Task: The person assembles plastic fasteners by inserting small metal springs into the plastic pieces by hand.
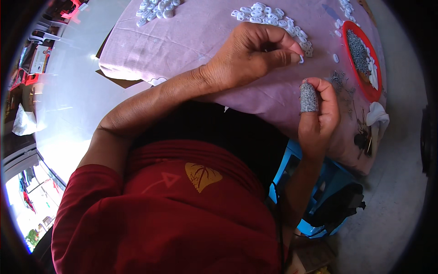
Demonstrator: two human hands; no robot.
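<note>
Over the table's near side, my left hand (248, 57) is closed, thumb and index finger pinching a small white plastic piece (301, 59) at their tips. Just behind those fingertips lie more white oval pieces with holes (258, 15), spread in a loose heap. My right hand (323, 109) is raised near the table's front edge, lower and to the right. A grey speckled finger cover (309, 97) wraps its thumb. Thumb and index finger press together at the tips, and anything between them is too small to make out. A small pile of thin metal pins or screws (338, 80) lies beside this hand.
A red tray (378, 94) at the right holds many small grey metal pieces and some white ones. Another white heap (155, 10) sits at the far left of the pink tablecloth (150, 50). A white cloth (378, 115) hangs by the right edge; a blue plastic stool or crate (315, 227) stands below.
</note>
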